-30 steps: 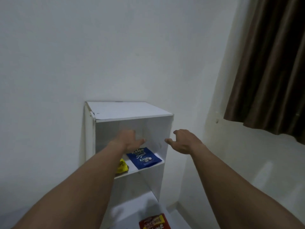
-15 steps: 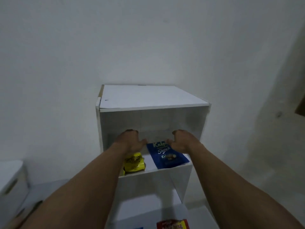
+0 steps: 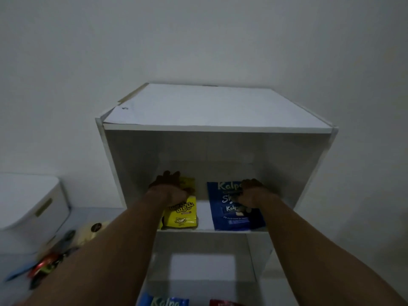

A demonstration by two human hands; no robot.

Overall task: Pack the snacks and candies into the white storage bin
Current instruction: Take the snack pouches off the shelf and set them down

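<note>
A yellow candy bag (image 3: 181, 217) lies on the left of the upper shelf of a white shelf unit (image 3: 216, 129). My left hand (image 3: 171, 188) covers its far end, thumb and fingers closed on it. To its right lies a blue Kalpa snack pack (image 3: 234, 219), and my right hand (image 3: 254, 194) is closed on its upper right part. The white storage bin (image 3: 33, 206) stands on the floor to the left of the unit. On the lowest shelf, another blue pack (image 3: 167, 301) and a red pack (image 3: 223, 303) show at the frame's bottom edge.
Several loose snack packets (image 3: 50, 261) and a pale round pack (image 3: 90, 231) lie on the floor between the bin and the shelf unit. The unit stands against a white wall. Its middle shelf (image 3: 205, 263) holds nothing visible.
The view has swung left and closer to the shelf. Both hands have reached into the upper shelf and come down onto the yellow bag and the blue pack. The bin has come into view.
</note>
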